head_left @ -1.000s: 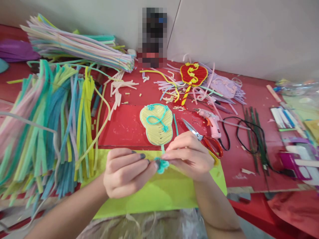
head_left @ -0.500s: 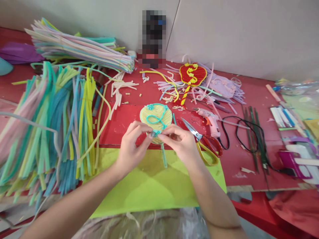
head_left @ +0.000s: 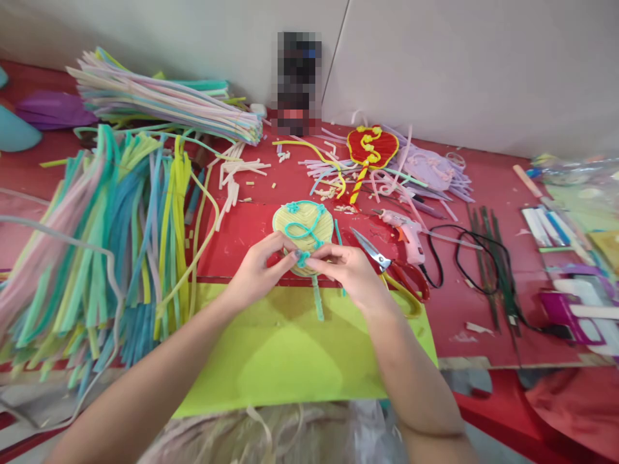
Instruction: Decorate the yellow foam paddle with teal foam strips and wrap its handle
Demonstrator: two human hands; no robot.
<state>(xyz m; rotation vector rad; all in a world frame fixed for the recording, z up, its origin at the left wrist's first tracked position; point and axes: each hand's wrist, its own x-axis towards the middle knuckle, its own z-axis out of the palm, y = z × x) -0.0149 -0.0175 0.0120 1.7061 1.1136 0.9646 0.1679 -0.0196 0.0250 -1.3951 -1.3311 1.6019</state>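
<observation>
Both my hands meet over a round pale-yellow fan (head_left: 309, 216) made of pipe cleaners, edged in teal with a teal loop and small flowers on its face. Between the fingertips is a small teal pipe-cleaner flower (head_left: 303, 259). My left hand (head_left: 258, 267) pinches it from the left with thumb and fingers. From the other side, my right hand (head_left: 351, 274) pinches it too. Whether the flower touches the fan's lower part is hard to tell. The fan's green handle (head_left: 318, 299) points toward me over a yellow-green sheet (head_left: 290, 361).
Scissors (head_left: 371, 248) with red and yellow handles lie to the right, beside a pink glue gun (head_left: 410, 238). A red and yellow fan (head_left: 360, 147) rests behind. Bundles of pipe cleaners (head_left: 133, 219) fill the left. Dark green stems (head_left: 498, 270) lie farther right.
The hands stay over the fan, with fingertips shifted slightly on the teal flower, which shows more clearly now. The whole view has tilted a little.
</observation>
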